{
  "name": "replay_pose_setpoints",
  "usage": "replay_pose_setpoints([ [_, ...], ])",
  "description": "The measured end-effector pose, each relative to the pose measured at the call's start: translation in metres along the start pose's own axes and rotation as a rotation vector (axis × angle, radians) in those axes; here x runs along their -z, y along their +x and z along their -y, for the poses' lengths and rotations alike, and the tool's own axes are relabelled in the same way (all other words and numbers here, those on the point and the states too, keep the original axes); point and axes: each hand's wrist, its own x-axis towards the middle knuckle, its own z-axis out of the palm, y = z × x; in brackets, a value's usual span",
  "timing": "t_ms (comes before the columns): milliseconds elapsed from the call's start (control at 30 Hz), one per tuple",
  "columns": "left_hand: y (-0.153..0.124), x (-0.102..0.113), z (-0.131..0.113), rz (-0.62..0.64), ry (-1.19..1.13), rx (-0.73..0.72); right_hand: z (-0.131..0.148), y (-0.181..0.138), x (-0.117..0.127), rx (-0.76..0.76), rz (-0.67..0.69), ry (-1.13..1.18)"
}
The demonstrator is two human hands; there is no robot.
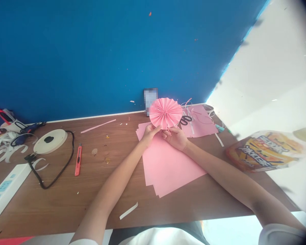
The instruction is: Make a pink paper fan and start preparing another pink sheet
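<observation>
Paper rosette [165, 113]: pink, round, pleated like a fan

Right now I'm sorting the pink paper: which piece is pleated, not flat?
The round rosette held by the left hand and right hand, fanned into pleats. The sheet stack beneath the hands and the sheet under the scissors lie flat.

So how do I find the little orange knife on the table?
Look at the left half of the brown table, where a round white disc has a black cable looping from it. Just right of that loop lies the knife: a slim orange-red stick, the only one on the bare wood.
</observation>
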Motion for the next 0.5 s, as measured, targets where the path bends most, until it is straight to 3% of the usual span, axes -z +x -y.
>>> replay_pose_setpoints([
  [100,-0.0027,-0.0036,-0.0007,0.116,0.046,0.012,0.0001,0.0001,-0.0016,0.000,-0.015,-0.011],
  [500,0.0011,0.0010,0.0046,0.007,0.079,-0.002,-0.0055,0.0034,-0.0049,-0.035,-0.073,0.168],
])
